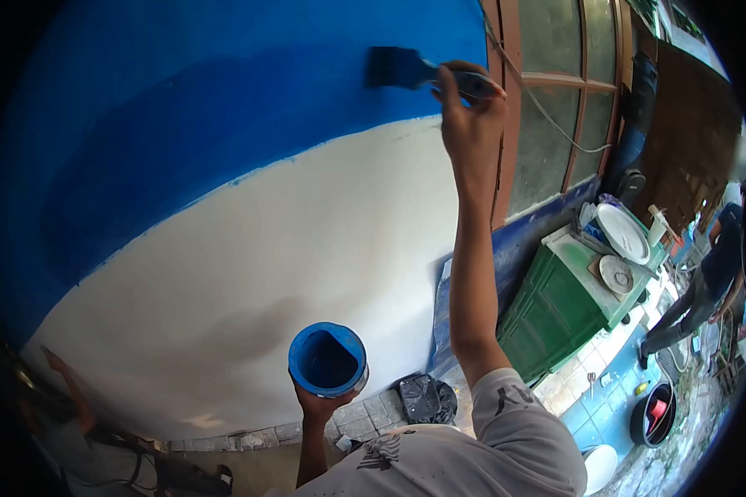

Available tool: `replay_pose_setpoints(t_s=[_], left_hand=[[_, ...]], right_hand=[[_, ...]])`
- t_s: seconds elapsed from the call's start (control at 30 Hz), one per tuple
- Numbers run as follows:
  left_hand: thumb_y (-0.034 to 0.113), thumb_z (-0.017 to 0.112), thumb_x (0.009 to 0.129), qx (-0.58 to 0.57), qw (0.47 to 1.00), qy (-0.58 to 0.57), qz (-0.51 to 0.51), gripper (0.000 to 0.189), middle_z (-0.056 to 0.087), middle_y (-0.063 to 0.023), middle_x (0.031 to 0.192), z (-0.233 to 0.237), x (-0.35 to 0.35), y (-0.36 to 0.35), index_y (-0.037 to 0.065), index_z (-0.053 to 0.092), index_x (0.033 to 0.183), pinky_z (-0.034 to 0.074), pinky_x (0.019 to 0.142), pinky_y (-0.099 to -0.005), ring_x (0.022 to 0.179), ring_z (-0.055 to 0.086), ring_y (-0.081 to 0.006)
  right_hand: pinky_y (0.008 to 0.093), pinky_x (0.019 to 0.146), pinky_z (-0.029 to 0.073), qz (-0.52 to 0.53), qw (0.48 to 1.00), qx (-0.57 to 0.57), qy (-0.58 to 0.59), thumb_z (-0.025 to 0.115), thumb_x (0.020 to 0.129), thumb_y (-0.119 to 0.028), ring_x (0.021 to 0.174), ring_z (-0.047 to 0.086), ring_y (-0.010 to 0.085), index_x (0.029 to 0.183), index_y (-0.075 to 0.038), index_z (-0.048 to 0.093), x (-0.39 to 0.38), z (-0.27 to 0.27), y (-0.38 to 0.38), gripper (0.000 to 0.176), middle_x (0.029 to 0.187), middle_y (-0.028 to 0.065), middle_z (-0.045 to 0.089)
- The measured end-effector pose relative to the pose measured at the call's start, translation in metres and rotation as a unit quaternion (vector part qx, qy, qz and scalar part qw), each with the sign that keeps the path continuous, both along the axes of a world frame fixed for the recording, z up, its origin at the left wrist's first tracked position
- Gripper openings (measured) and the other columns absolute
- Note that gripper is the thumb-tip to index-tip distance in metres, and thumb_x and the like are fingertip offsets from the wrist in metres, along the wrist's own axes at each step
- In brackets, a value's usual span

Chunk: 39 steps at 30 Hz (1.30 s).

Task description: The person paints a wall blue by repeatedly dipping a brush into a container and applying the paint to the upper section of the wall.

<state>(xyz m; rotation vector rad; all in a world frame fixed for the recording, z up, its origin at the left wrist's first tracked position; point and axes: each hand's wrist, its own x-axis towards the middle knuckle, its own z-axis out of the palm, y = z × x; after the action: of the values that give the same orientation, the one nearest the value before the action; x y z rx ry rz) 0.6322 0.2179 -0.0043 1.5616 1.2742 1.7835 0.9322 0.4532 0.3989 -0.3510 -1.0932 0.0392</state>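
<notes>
My right hand (472,103) is raised at the upper middle, its fingers closed round the handle of a paintbrush (399,68). The brush's dark, wide bristles point left against the blue part of the wall (224,108). Low in the middle, my left hand (319,402) grips a paint can (327,335) from beneath. Blue paint coats the can's rim and inside. Below the blue, the wall is white (340,215), with an uneven border between the two colours. A darker blue band runs just above that border.
Right of the wall stands a wood-framed window (555,83) with a cable across it. A green cabinet (547,306) carries plates and a tray. A black bag (427,399) lies at the wall's foot. A black tub (653,414) and a person (704,273) are at right; another person (66,422) is lower left.
</notes>
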Motion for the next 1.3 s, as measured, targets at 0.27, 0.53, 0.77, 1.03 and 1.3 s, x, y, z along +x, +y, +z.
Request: replay_pose_setpoints(t_s=[0.27, 0.53, 0.77, 1.03, 1.3], left_hand=[[0.019, 0.109, 0.050, -0.048, 0.999, 0.005, -0.018, 0.116, 0.061, -0.0122, 0.136, 0.000, 0.002, 0.001, 0.004, 0.044, 0.145, 0.053, 0.107, -0.0439, 0.124, 0.063, -0.0256], [0.024, 0.109, 0.049, -0.039, 0.999, 0.028, -0.024, 0.127, 0.055, -0.0152, 0.142, -0.008, 0.004, 0.003, 0.005, 0.035, 0.151, 0.049, 0.111, -0.0453, 0.130, 0.058, -0.0300], [0.022, 0.109, 0.050, -0.051, 0.999, -0.016, -0.008, 0.129, 0.054, -0.0142, 0.143, -0.023, -0.012, -0.022, 0.005, 0.034, 0.153, 0.048, 0.112, -0.0457, 0.131, 0.057, -0.0294], [0.022, 0.109, 0.049, -0.030, 0.999, 0.029, -0.030, 0.127, 0.056, -0.0139, 0.143, -0.020, -0.016, 0.007, 0.005, 0.037, 0.152, 0.049, 0.112, -0.0454, 0.129, 0.059, -0.0280], [0.025, 0.108, 0.051, -0.034, 0.995, 0.013, -0.097, 0.124, 0.056, -0.0150, 0.144, -0.004, 0.016, 0.011, 0.005, 0.038, 0.151, 0.048, 0.113, -0.0465, 0.132, 0.058, -0.0298]], right_hand=[[0.0227, 0.069, 0.055, 0.129, 0.983, 0.001, -0.132, 0.074, 0.098, -0.005, 0.076, 0.069, 0.0084, 0.103, 0.001, 0.073, -0.078, -0.007, -0.075, 0.007, 0.081, 0.0032, 0.072], [0.0300, 0.075, 0.066, 0.128, 0.989, -0.032, -0.060, 0.075, 0.100, -0.016, 0.091, 0.077, 0.0168, 0.109, 0.000, 0.074, 0.012, -0.016, 0.008, 0.018, 0.094, 0.0095, 0.077], [0.0351, 0.068, 0.061, -0.253, 0.964, -0.033, -0.075, 0.071, 0.099, -0.012, 0.080, 0.078, 0.0266, 0.107, -0.005, 0.076, 0.107, 0.008, 0.005, 0.012, 0.085, 0.0178, 0.076], [0.0446, 0.077, 0.057, -0.208, 0.960, 0.079, -0.172, 0.076, 0.074, 0.003, 0.088, 0.071, 0.0340, 0.110, -0.007, 0.069, -0.034, -0.007, -0.026, 0.038, 0.097, 0.0152, 0.070], [0.0320, 0.073, 0.068, -0.018, 0.996, 0.053, -0.069, 0.074, 0.100, -0.013, 0.086, 0.077, 0.0193, 0.111, 0.000, 0.074, 0.029, 0.011, 0.021, 0.018, 0.093, 0.0112, 0.077]])
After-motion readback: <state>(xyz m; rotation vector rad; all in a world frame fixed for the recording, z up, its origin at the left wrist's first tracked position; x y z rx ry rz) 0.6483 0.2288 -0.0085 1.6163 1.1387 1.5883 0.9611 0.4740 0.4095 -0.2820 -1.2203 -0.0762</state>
